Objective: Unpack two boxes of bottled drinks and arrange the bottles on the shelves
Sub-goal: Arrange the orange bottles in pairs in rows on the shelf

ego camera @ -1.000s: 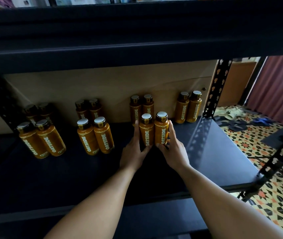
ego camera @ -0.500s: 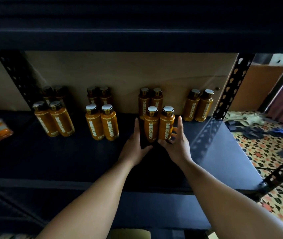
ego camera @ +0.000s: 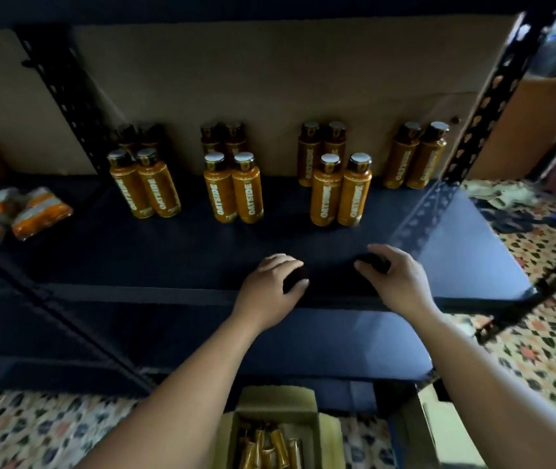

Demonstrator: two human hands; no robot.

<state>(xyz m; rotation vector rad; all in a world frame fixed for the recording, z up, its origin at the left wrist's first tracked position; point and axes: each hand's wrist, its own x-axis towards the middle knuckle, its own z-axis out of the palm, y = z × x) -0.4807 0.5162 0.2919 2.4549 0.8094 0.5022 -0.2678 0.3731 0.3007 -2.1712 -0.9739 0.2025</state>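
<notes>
The shelf (ego camera: pixel 456 252) is a smooth dark board with a soft sheen towards the right of the frame. Its uprights (ego camera: pixel 493 96) are perforated black metal, matt. The bottles (ego camera: pixel 325 194) look like glossy orange plastic, with shiny silvery caps (ego camera: pixel 360 158). The backing (ego camera: pixel 270 79) and the box (ego camera: pixel 276 399) at bottom centre are matt brown cardboard. The packets (ego camera: pixel 40 211) at left are in shiny film.

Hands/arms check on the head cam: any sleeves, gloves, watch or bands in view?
Nothing worn shows. The left forearm and right forearm are bare from the bottom edge of the frame up to the wrists, with no sleeve cuff in view. The left hand and right hand are ungloved, with no watch or wristband. The frame is too dim and blurred to rule out rings.
</notes>
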